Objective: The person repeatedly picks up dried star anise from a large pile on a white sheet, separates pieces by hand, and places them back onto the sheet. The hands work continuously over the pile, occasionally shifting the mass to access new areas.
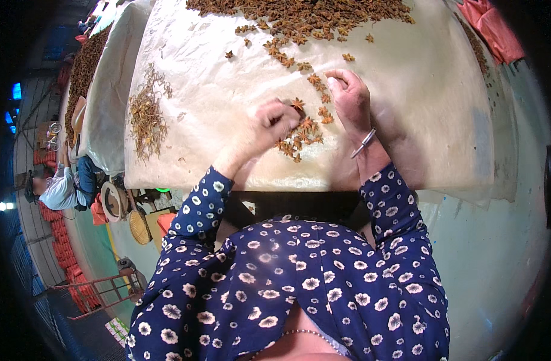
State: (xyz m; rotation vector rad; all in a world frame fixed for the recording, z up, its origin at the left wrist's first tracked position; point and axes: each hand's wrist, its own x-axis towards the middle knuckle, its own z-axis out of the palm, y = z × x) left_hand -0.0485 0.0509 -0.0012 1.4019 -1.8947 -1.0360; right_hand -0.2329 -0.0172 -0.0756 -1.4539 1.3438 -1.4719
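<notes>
Several brown star anise pods [306, 125] lie in a loose line on the plastic-covered table [415, 113], running down from a large heap of star anise [302, 16] at the far edge. My left hand [277, 119] is curled at the left side of the near pods, its fingertips touching or just beside them; whether it holds one cannot be told. To the right of the line, my right hand [349, 94] is raised with fingers bent and thumb near the index finger. Its fingertips are close to a few pods, and what is between them is unclear.
A small pile of thin stems [148, 115] lies at the table's left. Beyond is another covered table [115, 90] with a brown heap and a person [61, 189] beside it. A round woven basket [140, 227], a red metal hand truck [99, 291] and stacked red sacks [63, 243] stand lower left.
</notes>
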